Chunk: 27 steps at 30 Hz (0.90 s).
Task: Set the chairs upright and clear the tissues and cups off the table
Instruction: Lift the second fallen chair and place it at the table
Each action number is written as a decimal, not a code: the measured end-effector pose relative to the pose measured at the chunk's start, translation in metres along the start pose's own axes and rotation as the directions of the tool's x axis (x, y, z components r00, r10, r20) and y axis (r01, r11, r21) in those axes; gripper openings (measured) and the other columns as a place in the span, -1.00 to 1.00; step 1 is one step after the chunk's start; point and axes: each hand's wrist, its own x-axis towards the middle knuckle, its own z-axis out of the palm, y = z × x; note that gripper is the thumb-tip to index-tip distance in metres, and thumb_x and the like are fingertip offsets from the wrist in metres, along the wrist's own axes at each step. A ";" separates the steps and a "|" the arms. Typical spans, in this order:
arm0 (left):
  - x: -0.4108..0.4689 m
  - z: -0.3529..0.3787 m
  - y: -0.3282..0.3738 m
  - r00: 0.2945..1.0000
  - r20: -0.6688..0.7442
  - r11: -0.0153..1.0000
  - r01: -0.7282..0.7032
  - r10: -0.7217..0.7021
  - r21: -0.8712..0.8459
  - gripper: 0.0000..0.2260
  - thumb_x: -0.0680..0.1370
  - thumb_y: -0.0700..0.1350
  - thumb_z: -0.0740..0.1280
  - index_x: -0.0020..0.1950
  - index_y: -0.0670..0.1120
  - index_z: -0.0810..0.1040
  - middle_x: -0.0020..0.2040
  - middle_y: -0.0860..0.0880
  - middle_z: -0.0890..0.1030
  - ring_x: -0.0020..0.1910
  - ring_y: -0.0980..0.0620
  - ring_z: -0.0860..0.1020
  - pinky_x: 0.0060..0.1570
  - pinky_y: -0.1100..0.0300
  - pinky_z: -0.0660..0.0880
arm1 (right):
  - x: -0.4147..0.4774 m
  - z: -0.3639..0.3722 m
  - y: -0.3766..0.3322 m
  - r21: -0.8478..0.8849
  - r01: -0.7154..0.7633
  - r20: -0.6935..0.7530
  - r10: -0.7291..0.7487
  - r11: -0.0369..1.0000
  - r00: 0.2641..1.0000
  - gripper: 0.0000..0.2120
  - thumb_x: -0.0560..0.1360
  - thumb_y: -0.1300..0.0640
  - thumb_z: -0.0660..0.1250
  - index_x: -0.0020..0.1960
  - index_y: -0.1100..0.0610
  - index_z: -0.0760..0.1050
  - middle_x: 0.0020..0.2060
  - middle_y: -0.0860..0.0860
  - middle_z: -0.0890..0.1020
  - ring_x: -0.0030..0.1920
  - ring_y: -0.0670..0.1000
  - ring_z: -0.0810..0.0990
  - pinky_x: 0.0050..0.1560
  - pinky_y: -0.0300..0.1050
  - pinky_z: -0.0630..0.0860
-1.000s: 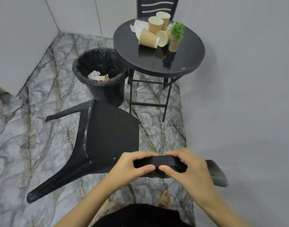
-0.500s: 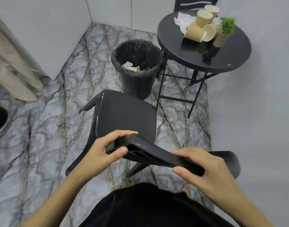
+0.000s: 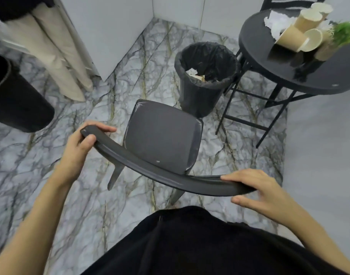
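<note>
Left hand (image 3: 81, 142) and right hand (image 3: 255, 188) clamp opposite ends of the black chair's backrest (image 3: 160, 171) (2 grips), likely steadying it upright on its legs.

even soft light, blurred and warped edges.
</note>
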 end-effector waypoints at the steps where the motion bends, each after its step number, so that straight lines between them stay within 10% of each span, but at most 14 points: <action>1: 0.001 -0.006 -0.003 1.000 -0.005 1.000 0.001 -0.001 -0.008 -0.55 0.27 0.44 0.32 -0.08 0.14 0.60 -0.02 0.11 0.66 0.07 0.02 0.55 0.14 0.06 0.42 | 0.002 0.001 0.006 0.005 -0.007 -0.016 0.007 1.000 1.000 -0.62 0.36 -0.43 0.14 0.15 -0.42 0.36 0.16 -0.40 0.46 0.16 -0.33 0.43 0.20 -0.44 0.21; 9: 0.003 -0.024 -0.011 0.999 -0.010 0.999 -0.034 0.034 -0.038 -0.55 0.31 0.43 0.28 -0.05 0.14 0.61 0.02 0.10 0.65 0.08 0.15 0.58 0.16 0.29 0.48 | 0.011 0.014 0.030 0.132 0.009 -0.170 0.014 0.991 0.985 -0.55 0.31 -0.45 0.20 0.11 -0.31 0.47 0.11 -0.36 0.53 0.19 -0.27 0.45 0.24 -0.36 0.30; 16: 0.005 -0.029 -0.019 0.998 0.004 0.997 -0.057 0.057 -0.042 -0.52 0.34 0.45 0.22 -0.02 0.11 0.57 0.18 -0.39 0.48 0.11 0.05 0.57 0.22 0.18 0.45 | 0.015 0.029 0.034 0.463 -0.023 -0.261 0.161 0.886 0.952 -0.59 0.26 -0.29 0.35 -0.01 -0.08 0.60 0.02 -0.20 0.61 0.10 -0.18 0.54 0.12 -0.49 0.38; 22: 0.009 -0.030 -0.023 0.995 -0.028 0.989 -0.101 0.099 -0.112 -0.47 0.34 0.43 0.26 -0.02 0.00 0.51 0.00 0.10 0.67 0.07 0.10 0.59 0.21 0.22 0.44 | 0.023 0.042 0.045 0.675 0.027 -0.277 0.220 0.737 0.935 -0.40 0.10 -0.42 0.42 0.01 -0.10 0.61 -0.02 -0.05 0.67 0.04 -0.08 0.61 0.04 -0.32 0.53; 27: 0.011 -0.027 -0.018 0.996 -0.058 0.983 -0.084 0.075 -0.166 -0.56 0.31 0.39 0.34 -0.11 0.05 0.55 -0.10 0.12 0.69 0.02 0.13 0.61 0.13 0.28 0.47 | 0.028 0.061 0.057 0.772 0.041 -0.263 0.261 0.634 0.929 -0.28 0.05 -0.47 0.40 0.07 -0.06 0.56 0.01 -0.04 0.67 0.09 0.00 0.59 0.10 -0.11 0.56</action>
